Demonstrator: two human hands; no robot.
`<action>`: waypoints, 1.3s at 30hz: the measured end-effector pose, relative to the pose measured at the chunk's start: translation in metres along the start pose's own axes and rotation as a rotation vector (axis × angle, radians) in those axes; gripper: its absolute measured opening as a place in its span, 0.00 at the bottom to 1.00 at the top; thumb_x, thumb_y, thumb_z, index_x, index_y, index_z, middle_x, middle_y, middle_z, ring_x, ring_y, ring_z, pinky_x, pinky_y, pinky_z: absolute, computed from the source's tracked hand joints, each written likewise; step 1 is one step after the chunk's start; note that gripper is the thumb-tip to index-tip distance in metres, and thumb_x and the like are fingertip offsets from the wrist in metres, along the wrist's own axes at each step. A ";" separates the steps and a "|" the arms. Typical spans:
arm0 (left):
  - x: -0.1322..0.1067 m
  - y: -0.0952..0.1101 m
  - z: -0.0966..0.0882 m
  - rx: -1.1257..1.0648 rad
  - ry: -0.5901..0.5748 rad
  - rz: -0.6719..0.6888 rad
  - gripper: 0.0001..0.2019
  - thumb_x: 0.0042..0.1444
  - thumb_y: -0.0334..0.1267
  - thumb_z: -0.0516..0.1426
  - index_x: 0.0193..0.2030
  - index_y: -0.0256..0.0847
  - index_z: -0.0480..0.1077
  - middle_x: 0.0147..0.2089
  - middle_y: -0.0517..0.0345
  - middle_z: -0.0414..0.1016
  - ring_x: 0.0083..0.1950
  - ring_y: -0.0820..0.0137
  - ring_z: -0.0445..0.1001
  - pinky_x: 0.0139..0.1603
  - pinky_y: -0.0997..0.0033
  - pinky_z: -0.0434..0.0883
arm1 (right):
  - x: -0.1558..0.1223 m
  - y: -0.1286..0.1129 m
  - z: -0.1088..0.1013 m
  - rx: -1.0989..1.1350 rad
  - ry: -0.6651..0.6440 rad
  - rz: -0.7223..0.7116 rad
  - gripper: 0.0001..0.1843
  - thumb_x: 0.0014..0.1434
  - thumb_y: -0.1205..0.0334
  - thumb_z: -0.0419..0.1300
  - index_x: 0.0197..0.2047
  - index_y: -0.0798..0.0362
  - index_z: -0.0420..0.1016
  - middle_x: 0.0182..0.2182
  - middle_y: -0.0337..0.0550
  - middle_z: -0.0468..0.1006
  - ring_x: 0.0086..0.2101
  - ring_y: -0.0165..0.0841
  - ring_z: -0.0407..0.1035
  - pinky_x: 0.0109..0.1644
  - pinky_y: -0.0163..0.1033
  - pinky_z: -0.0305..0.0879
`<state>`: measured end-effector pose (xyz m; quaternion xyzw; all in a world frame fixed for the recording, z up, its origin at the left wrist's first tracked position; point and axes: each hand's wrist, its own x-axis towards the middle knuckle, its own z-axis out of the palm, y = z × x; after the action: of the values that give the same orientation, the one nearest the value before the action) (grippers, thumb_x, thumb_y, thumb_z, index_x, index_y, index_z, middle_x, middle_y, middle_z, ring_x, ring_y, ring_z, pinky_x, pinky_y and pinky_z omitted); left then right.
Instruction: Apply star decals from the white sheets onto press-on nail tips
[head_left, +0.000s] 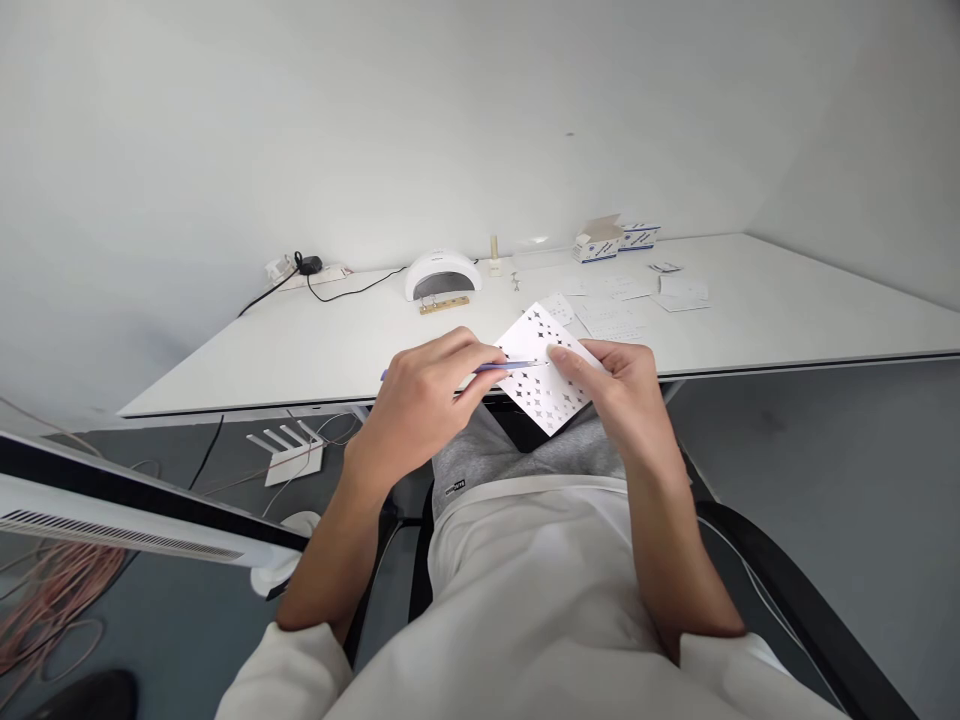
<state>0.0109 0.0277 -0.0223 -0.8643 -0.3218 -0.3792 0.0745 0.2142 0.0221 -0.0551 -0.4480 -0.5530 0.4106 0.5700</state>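
My left hand [427, 395] pinches slim blue-purple tweezers [491, 367], their pale metal tips pointing right across a white sticker sheet [551, 400]. Dark four-pointed stars cover the sheet, which is tilted cornerwise above my lap, near the table's front edge. The right hand [619, 385] grips the sheet's right side, thumb on top and the other fingers mostly hidden beneath. The tweezer tips lie at the sheet's surface close to the right thumb; whether they hold a star is too small to tell.
On the white table [300, 350] stand a white nail lamp [442, 268], a small bottle [495, 258], a gold strip [444, 305], more sheets [611, 315] and small boxes [598, 240]. A router [295, 460] and cables [60, 600] lie at floor level, left. A chair armrest [795, 600] is at right.
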 end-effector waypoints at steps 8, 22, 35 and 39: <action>0.001 -0.005 0.001 0.111 0.057 0.228 0.05 0.60 0.27 0.57 0.41 0.37 0.73 0.37 0.55 0.76 0.38 0.71 0.70 0.37 0.70 0.69 | 0.000 0.002 -0.003 0.044 -0.024 0.041 0.17 0.55 0.53 0.65 0.23 0.57 0.74 0.20 0.38 0.65 0.21 0.26 0.56 0.23 0.34 0.46; 0.003 -0.003 0.002 0.203 0.055 0.263 0.09 0.56 0.19 0.55 0.36 0.35 0.73 0.35 0.53 0.74 0.36 0.70 0.68 0.35 0.68 0.69 | 0.000 0.001 -0.001 0.058 -0.053 0.038 0.17 0.56 0.54 0.65 0.22 0.56 0.72 0.19 0.37 0.63 0.21 0.25 0.55 0.23 0.35 0.45; 0.003 -0.001 0.002 0.198 0.073 0.251 0.08 0.57 0.21 0.55 0.36 0.37 0.71 0.35 0.55 0.75 0.36 0.70 0.69 0.34 0.68 0.70 | 0.000 0.001 -0.001 0.017 -0.038 0.021 0.16 0.56 0.53 0.65 0.25 0.56 0.75 0.20 0.38 0.65 0.21 0.26 0.57 0.23 0.34 0.48; 0.004 -0.002 0.002 0.184 0.110 0.263 0.07 0.56 0.22 0.57 0.36 0.36 0.71 0.35 0.54 0.75 0.36 0.70 0.69 0.34 0.68 0.70 | 0.000 -0.001 -0.001 0.003 -0.024 0.028 0.16 0.55 0.53 0.65 0.25 0.57 0.75 0.21 0.39 0.67 0.22 0.26 0.58 0.23 0.34 0.50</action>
<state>0.0124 0.0317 -0.0213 -0.8664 -0.2349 -0.3817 0.2199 0.2151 0.0220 -0.0536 -0.4500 -0.5527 0.4247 0.5582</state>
